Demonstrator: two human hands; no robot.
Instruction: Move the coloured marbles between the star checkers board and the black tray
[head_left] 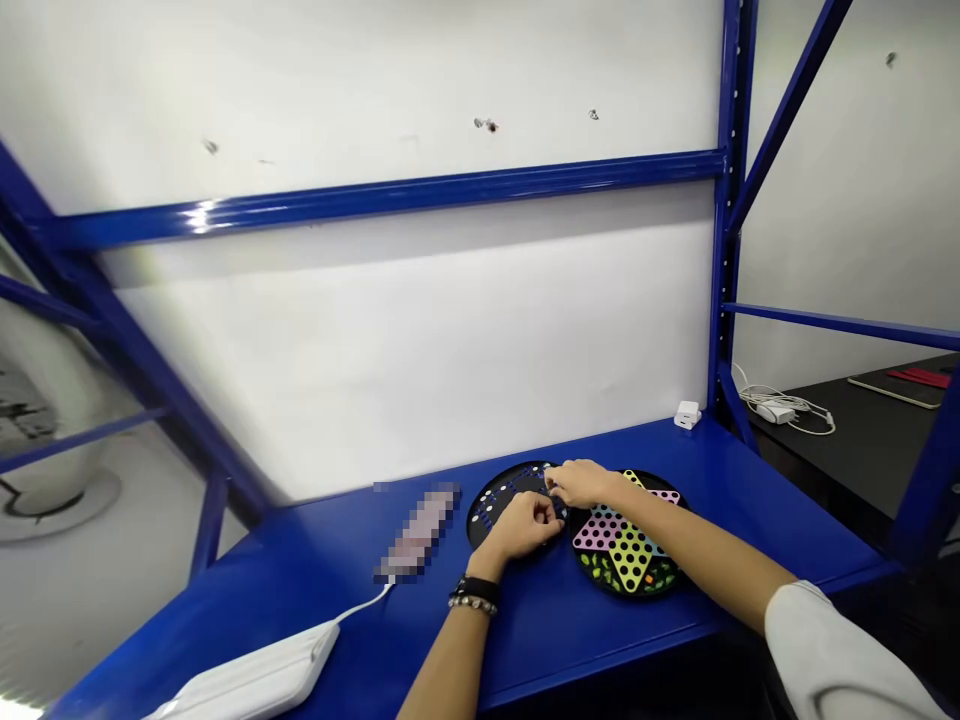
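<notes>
A white case [255, 672] lay nearest, on the left of the blue tabletop [382, 650], its cable [364, 607] running to a pixelated slab [420, 535]. A round star-patterned board [630, 555] sat under the right forearm. The left hand [521, 525], 2 bands on its wrist, curled narrowly over a dark round board [504, 497] just left of the star-patterned one. The right hand [581, 485] bent its fingers over that dark board's right side; whether either hand gripped anything, I couldn't tell. Farther back stood a white plug block [687, 414].
</notes>
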